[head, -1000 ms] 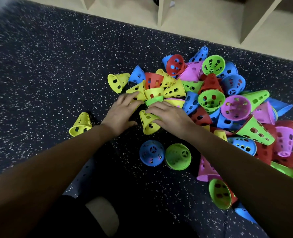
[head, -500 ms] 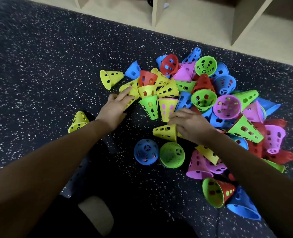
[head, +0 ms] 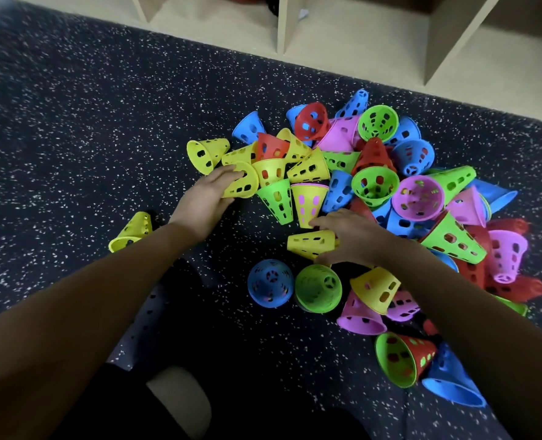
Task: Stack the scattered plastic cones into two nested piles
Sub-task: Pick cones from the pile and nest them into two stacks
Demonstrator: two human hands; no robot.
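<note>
The left hand is gripping a yellow cone by its rim at the pile's left edge while the right hand is pinching another yellow cone nearer; these perforated shells are probably light, stiff and best held at the rim.

Two bare forearms, no sleeves, with the left hand and right hand bare of gloves or rings; dark clothing below.

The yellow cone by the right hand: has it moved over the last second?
Yes. The yellow cone under the right hand came out of the pile, toward the blue cone and green cone standing nearer the person.
</note>
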